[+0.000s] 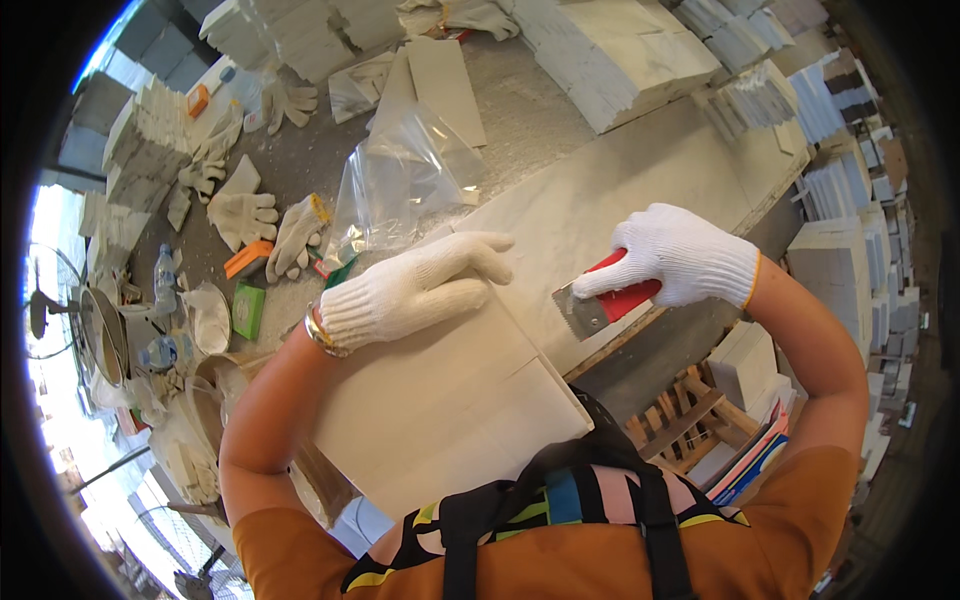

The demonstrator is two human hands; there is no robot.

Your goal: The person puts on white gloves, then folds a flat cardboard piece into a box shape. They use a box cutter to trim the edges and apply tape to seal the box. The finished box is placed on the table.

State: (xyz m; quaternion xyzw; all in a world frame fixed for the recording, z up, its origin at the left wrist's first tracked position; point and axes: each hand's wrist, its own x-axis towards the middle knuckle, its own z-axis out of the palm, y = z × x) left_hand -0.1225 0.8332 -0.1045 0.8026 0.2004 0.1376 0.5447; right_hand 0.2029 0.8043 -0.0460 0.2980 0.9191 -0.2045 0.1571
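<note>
My left hand (420,282), in a white knit glove, rests flat on the far edge of pale stone tiles (440,400), its fingers stretched out. Those tiles lie close in front of my body. My right hand (685,255), gloved too, grips a scraper (585,315) with a red handle and a wide metal blade that looks toothed along one edge. The blade is over a pale slab surface (560,220), pointing toward the left; whether it touches cannot be made out.
Loose gloves (243,220), a crumpled clear plastic bag (400,180), an orange box (248,259) and a green box (247,311) lie left. Stacked stone blocks (620,60) stand at the back. A wooden pallet (690,425) sits below the right edge; a fan (102,335) is far left.
</note>
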